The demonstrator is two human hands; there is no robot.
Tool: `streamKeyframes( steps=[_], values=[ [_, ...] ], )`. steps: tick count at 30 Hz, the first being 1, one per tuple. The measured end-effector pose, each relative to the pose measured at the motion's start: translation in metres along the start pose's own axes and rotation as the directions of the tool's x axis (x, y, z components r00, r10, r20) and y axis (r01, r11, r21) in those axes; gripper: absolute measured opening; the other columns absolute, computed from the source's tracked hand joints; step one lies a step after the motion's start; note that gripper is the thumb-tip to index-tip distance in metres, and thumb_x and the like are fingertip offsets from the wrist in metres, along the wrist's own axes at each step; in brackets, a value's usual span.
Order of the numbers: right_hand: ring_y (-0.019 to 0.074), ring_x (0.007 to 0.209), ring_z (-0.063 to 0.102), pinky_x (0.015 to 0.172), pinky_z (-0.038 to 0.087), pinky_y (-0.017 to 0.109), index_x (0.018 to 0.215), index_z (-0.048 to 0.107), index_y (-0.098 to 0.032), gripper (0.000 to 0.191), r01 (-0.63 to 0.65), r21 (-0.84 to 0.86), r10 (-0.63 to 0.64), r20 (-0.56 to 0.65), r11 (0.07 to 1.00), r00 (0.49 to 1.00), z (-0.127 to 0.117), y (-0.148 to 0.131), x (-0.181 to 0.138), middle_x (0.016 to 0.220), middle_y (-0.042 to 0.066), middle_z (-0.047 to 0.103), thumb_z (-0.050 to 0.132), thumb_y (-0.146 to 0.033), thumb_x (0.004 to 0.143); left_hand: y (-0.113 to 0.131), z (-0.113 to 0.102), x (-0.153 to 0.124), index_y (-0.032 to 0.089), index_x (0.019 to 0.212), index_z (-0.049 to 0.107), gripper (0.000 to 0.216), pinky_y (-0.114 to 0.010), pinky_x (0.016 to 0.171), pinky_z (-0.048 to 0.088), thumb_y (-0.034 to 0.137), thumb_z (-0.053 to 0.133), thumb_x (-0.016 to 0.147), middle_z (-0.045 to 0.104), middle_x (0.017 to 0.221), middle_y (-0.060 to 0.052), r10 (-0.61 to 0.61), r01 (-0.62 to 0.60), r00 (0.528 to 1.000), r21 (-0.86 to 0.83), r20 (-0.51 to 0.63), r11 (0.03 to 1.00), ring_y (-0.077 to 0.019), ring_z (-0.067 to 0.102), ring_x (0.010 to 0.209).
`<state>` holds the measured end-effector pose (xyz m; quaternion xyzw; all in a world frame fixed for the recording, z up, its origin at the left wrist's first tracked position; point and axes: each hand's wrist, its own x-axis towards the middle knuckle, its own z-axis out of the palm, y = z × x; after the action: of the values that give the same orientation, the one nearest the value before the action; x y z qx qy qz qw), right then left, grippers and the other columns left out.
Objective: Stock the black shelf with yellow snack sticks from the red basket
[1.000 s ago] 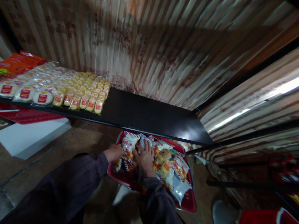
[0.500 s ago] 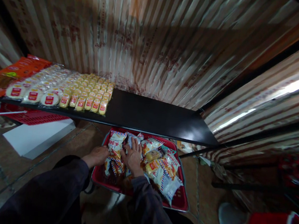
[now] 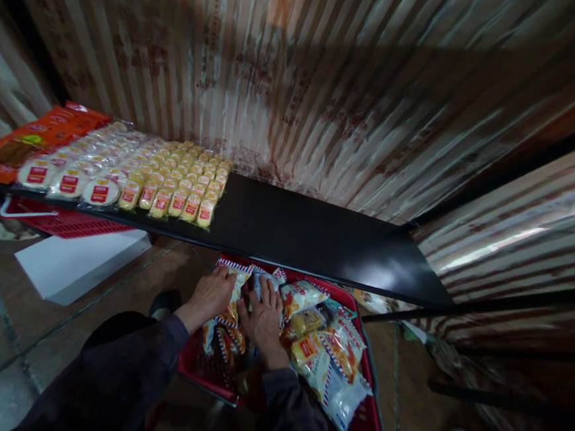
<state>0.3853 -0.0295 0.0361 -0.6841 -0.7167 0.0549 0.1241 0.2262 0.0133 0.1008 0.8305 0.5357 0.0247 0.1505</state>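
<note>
Over a red basket [image 3: 374, 415] filled with plastic snack packets, both of my hands are at work. My left hand [image 3: 213, 297] has its fingers curled over the left part of a white and orange snack packet [image 3: 235, 298] with a striped edge. Beside it, my right hand [image 3: 263, 316] rests palm down, fingers spread, on a pale packet [image 3: 262, 281] that it partly hides. Several more packets [image 3: 303, 298], some with yellow cakes [image 3: 306, 323], fill the basket's right side.
A black shelf [image 3: 291, 232] spans the scene above the basket. On its left stand rows of yellow wrapped cakes [image 3: 179, 202], round white wrapped cakes [image 3: 101, 191] and an orange bag [image 3: 39, 139]. Below are another red basket [image 3: 68, 221] and a white box [image 3: 82, 259].
My left hand has moved up and over the top of the left packet from its side. My right hand stays on the pale packet. The view has shifted slightly.
</note>
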Motion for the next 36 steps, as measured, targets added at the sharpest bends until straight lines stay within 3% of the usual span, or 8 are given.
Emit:
streamKeyframes(
  steps=[7,13,18,28,32,36],
  values=[
    [0.0303,0.143,0.03,0.113,0.024,0.053,0.112,0.069,-0.031,0.031,0.051,-0.023,-0.051,-0.009,0.998,0.999,0.003,0.007,0.0,0.152,0.008,0.04,0.055,-0.045,0.089,-0.013,0.014,0.016,0.015,0.102,0.065,0.031,-0.037,0.081,0.054,0.019,0.035,0.092,0.064,0.106,-0.013,0.04,-0.039,0.999,-0.046,0.016,0.998,-0.0262,0.061,0.102],
    [0.0304,0.143,0.031,0.113,0.024,0.053,0.112,0.07,-0.032,0.029,0.042,0.022,-0.042,0.025,0.999,0.999,-0.003,0.008,0.0,0.151,0.009,0.041,0.057,-0.042,0.088,-0.018,0.018,0.026,0.015,0.112,0.062,0.034,-0.039,0.086,0.053,0.017,0.036,0.091,0.064,0.112,-0.013,0.045,-0.04,0.997,-0.076,0.064,0.996,-0.0268,0.06,0.107],
    [0.0317,0.143,0.031,0.113,0.024,0.054,0.111,0.07,-0.03,0.029,0.044,0.028,-0.046,0.068,0.999,0.997,-0.011,0.004,-0.001,0.151,0.011,0.041,0.057,-0.042,0.088,-0.017,0.023,0.017,0.014,0.111,0.062,0.033,-0.037,0.09,0.051,0.02,0.035,0.093,0.062,0.114,-0.013,0.044,-0.041,0.999,-0.075,0.032,0.996,-0.0257,0.059,0.109],
    [0.0302,0.141,0.033,0.111,0.027,0.053,0.111,0.07,-0.029,0.028,0.073,-0.029,-0.074,-0.008,0.997,0.997,-0.004,0.002,-0.003,0.151,0.009,0.042,0.057,-0.037,0.088,-0.01,0.041,-0.005,0.017,0.124,0.057,0.041,-0.04,0.091,0.05,0.034,0.044,0.089,0.057,0.124,-0.012,0.015,-0.021,0.999,-0.118,-0.05,0.993,-0.0283,0.055,0.115],
    [0.0305,0.141,0.033,0.112,0.026,0.053,0.11,0.07,-0.029,0.029,0.091,-0.028,-0.093,-0.06,0.995,0.994,0.009,0.013,-0.003,0.151,0.009,0.042,0.056,-0.041,0.088,-0.004,0.044,0.006,0.017,0.118,0.061,0.039,-0.043,0.088,0.051,0.035,0.042,0.089,0.06,0.119,-0.013,-0.024,0.019,0.998,-0.078,-0.054,0.997,-0.0302,0.058,0.109],
    [0.0306,0.142,0.032,0.112,0.026,0.053,0.111,0.069,-0.031,0.03,0.097,-0.015,-0.097,-0.008,0.995,0.995,0.009,0.018,-0.001,0.151,0.008,0.041,0.057,-0.043,0.086,-0.004,0.034,0.03,0.014,0.11,0.064,0.037,-0.043,0.086,0.052,0.03,0.038,0.089,0.064,0.111,-0.014,-0.059,0.059,0.998,-0.05,0.009,0.997,-0.0295,0.062,0.102]
  ],
)
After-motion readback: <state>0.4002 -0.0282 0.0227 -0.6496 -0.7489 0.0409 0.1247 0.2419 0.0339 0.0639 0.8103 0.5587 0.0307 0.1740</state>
